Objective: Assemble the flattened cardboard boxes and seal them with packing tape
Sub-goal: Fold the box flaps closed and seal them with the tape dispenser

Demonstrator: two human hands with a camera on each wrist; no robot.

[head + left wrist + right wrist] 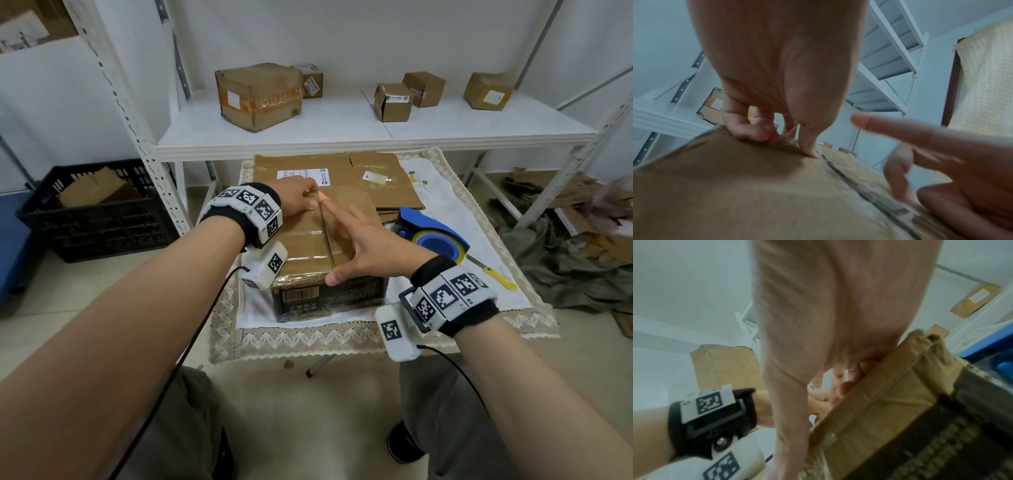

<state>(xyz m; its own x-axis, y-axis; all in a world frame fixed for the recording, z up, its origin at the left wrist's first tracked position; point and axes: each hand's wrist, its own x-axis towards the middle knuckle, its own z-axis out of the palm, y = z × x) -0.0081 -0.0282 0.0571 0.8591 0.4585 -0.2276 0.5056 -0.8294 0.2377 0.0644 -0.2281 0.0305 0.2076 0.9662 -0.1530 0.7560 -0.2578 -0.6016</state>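
An assembled cardboard box stands on the cloth-covered small table, its top flaps closed along a centre seam with clear tape on them. My left hand grips the box's far top edge, fingers curled over it and thumb pressing beside the seam. My right hand is spread open over the right flap, index finger stretched along the seam toward the left thumb, thumb at the near edge. A blue tape dispenser lies just right of the box.
Flattened cardboard is stacked behind the box. A yellow-handled knife lies on the table's right side. A white shelf with several taped boxes stands beyond. A black crate sits on the floor at left, scrap cardboard at right.
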